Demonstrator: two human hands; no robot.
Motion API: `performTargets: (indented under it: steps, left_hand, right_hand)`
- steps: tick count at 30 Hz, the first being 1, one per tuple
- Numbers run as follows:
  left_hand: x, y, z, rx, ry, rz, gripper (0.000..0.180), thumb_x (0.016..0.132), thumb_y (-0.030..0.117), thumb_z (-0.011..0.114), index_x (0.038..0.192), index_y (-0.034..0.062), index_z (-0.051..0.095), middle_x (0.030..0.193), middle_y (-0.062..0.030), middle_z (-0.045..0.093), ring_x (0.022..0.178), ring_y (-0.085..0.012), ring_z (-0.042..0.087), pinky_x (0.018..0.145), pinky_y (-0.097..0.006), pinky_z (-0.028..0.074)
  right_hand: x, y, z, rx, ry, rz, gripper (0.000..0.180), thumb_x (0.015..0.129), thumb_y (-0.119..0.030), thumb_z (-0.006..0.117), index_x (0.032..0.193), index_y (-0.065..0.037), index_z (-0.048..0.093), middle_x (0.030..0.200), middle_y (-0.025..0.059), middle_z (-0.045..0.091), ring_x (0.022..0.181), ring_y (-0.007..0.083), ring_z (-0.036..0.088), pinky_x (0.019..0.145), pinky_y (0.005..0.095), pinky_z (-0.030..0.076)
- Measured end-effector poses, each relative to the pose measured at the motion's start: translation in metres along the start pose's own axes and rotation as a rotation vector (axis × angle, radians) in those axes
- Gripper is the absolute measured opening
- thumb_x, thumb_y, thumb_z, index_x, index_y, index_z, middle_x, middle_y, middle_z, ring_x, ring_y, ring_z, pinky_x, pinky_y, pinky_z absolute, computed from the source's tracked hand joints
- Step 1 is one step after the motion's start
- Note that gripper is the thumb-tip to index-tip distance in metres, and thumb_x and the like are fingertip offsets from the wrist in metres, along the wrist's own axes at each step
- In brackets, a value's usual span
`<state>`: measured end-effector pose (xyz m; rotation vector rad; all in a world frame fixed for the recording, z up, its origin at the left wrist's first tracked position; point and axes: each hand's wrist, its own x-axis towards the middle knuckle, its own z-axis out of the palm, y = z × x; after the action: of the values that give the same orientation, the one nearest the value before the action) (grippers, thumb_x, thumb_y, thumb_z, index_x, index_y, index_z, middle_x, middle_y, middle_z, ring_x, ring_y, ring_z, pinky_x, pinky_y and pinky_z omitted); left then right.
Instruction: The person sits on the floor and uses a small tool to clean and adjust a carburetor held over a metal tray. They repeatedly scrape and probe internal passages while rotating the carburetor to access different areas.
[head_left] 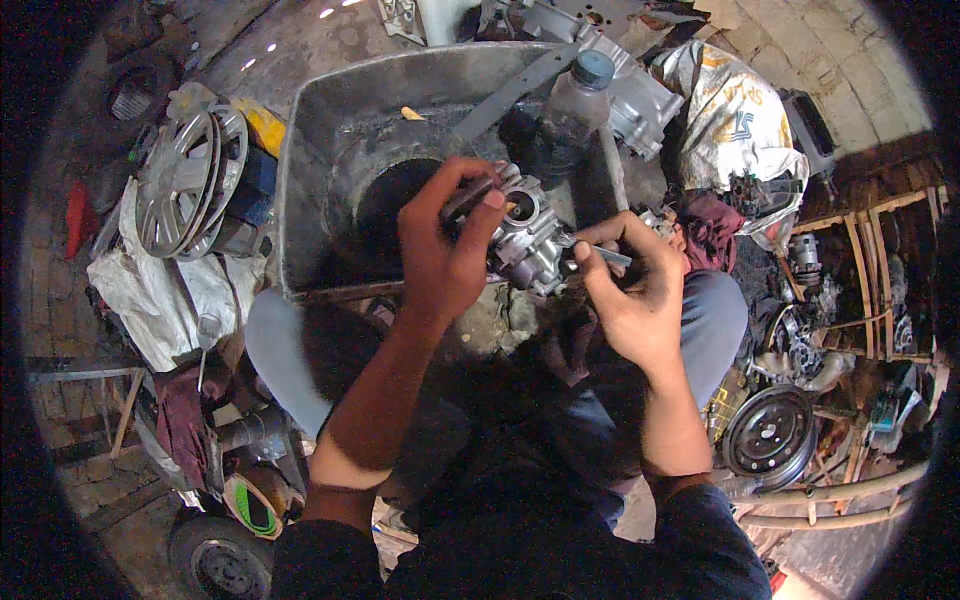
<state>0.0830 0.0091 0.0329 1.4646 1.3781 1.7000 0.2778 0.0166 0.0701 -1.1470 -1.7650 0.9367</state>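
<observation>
Both forearms rise from the near edge: left hand [440, 250] clamps the carburettor [525, 240], its long axis running right toward right hand [630, 290], pinching a thin metal tool [608, 256].

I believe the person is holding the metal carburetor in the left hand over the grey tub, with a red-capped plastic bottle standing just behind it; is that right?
Not quite: the head view shows the plastic bottle has a blue-grey cap, not a red one. The rest holds: the left hand grips the metal carburetor over the grey tub, and the bottle stands just behind it.
</observation>
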Motion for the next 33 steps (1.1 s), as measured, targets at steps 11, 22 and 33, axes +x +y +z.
performTargets:
  steps: [11,22,33]
  left_hand:
    - [0.001,0.0,0.0,-0.005,0.012,-0.087,0.015,0.095,0.015,0.064,0.102,0.0014,0.064,0.085,-0.0055,0.067,0.082,-0.0112,0.063,0.075,-0.028,0.049]
    - [0.002,-0.001,0.0,0.011,0.044,-0.09,0.015,0.095,0.016,0.065,0.1,0.0015,0.065,0.085,-0.0054,0.068,0.08,-0.0103,0.062,0.072,-0.029,0.049]
    - [0.001,0.001,0.007,0.049,0.116,-0.048,0.014,0.093,0.014,0.066,0.097,0.0007,0.065,0.077,-0.0067,0.067,0.073,-0.011,0.063,0.069,-0.031,0.05]
  right_hand:
    - [-0.008,0.013,0.0,-0.152,0.123,-0.251,0.011,0.09,-0.003,0.072,0.101,0.0,0.07,0.082,0.0112,0.073,0.068,0.013,0.067,0.061,0.0267,0.049]
    - [-0.012,0.002,0.006,-0.2,0.13,-0.2,0.006,0.092,0.001,0.068,0.098,0.002,0.068,0.084,0.0155,0.071,0.07,0.0188,0.07,0.063,0.03,0.051]
    - [-0.02,0.018,0.023,-0.366,0.072,-0.457,0.011,0.083,0.006,0.069,0.092,0.003,0.064,0.082,0.0187,0.068,0.067,0.035,0.065,0.061,0.0421,0.051]
